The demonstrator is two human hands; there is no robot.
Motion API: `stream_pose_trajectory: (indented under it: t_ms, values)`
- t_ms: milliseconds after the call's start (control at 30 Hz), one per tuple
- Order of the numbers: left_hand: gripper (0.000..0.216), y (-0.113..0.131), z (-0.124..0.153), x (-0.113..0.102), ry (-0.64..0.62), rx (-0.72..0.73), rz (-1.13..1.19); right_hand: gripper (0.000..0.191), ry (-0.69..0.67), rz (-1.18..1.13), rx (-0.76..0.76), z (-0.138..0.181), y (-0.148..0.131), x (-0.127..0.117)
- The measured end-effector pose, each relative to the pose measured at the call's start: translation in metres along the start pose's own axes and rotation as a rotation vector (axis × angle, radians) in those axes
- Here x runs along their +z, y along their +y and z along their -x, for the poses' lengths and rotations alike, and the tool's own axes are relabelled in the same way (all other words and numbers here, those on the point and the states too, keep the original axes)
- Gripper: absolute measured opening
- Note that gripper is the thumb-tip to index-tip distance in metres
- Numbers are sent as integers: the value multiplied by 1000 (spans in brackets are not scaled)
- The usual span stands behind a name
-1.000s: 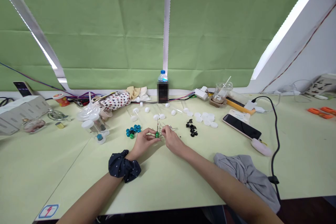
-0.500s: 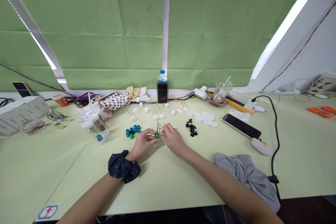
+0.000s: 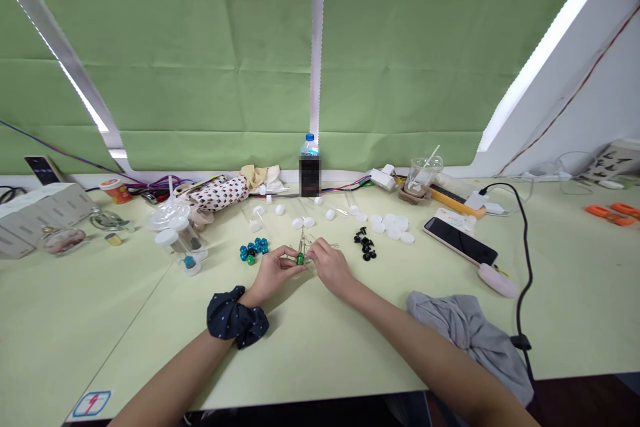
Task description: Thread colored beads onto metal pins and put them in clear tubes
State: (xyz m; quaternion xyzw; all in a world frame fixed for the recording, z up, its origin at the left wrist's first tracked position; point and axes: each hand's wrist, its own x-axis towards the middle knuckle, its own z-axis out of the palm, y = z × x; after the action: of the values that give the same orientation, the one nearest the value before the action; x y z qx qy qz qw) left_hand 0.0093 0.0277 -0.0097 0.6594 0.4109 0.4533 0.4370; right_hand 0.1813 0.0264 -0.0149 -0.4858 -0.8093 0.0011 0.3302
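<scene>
My left hand (image 3: 276, 267) pinches a small shiny green ball (image 3: 300, 259) between thumb and fingertips. Thin metal-looking wires stand up from around this ball. Close against it on the right, my right hand (image 3: 327, 263) has its thumb and forefinger pressed together by the wires; what lies in that pinch is too small to make out. Left of my left hand is a cluster of shiny blue balls (image 3: 257, 244), with a green one (image 3: 251, 259) at its near edge. Several black plug-like pieces (image 3: 365, 244) lie right of my right hand.
White caps (image 3: 297, 223), clear tubes and white discs (image 3: 394, 224) are spread behind my hands. Capped clear containers (image 3: 170, 240) stand left. A phone (image 3: 460, 241), a black cable (image 3: 526, 260) and grey cloth (image 3: 465, 327) lie right. A bottle (image 3: 310, 147) stands at the back.
The wires at the green ball have shifted slightly, and my right hand has dropped a very little. Both hands otherwise stay in place.
</scene>
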Motion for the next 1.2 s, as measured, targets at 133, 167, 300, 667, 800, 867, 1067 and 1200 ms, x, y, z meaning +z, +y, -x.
stream_pose_trajectory:
  t_ms: [133,167,300,667,800,867,1067,1200]
  values:
    - [31,-2,0,0,8,7,-4,18,1,-133,-7,-1,0,-3]
    - [31,-2,0,-1,9,5,-4,17,-1,-164,-3,-2,-1,-4]
    - [31,-2,-1,-3,17,-36,11,11,-24,-258,12,-1,-1,-7]
    - [31,-1,-1,-4,45,-31,5,14,28,-234,-63,-1,0,-11]
    - [32,0,-1,-4,38,-39,15,14,12,-158,-51,0,-1,-13]
    - [32,0,-1,-4,28,-46,12,15,8,-123,-48,1,-2,-14]
    - [31,-1,-1,-4,10,-48,-13,17,18,-102,-51,2,-5,-14]
    - [31,-2,-1,-4,10,-43,-13,19,16,-84,-56,2,-5,-12]
